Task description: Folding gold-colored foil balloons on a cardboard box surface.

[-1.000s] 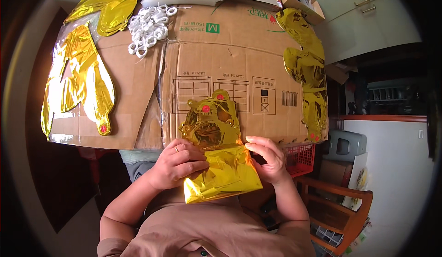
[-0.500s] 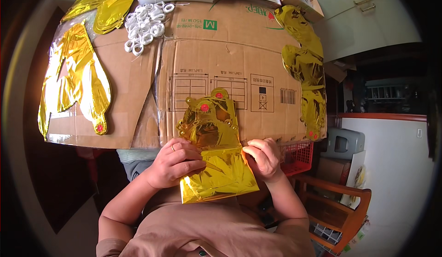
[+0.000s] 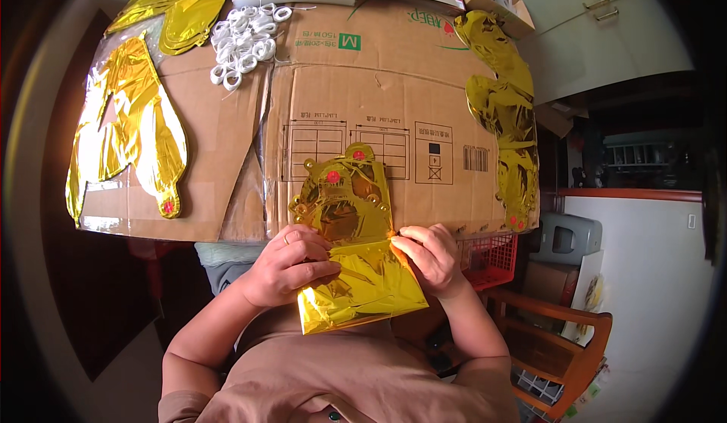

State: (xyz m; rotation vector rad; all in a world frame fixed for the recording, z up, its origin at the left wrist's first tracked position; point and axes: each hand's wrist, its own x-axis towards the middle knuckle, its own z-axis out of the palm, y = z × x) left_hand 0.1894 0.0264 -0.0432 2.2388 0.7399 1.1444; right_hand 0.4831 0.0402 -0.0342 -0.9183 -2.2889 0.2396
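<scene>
A flat gold foil balloon, folded over, hangs across the near edge of the cardboard. Its upper part, with small round tabs and red marks, lies on the board; the smooth lower part drops toward my lap. My left hand is closed on its left edge, a ring on one finger. On the opposite edge, near the fold, the fingers of my right hand pinch the foil, where a narrow orange-looking strip of it shows. My fingertips hide parts of both edges.
Under the foil is a large cardboard sheet. More gold foil balloons lie along its left side and others along its right. Small white ribbon rolls are heaped at the upper left. A red basket and wooden chair stand at right.
My right fingers have shifted slightly to the left along the foil's edge by the fold. My left hand keeps its grip, and the view has shifted a little.
</scene>
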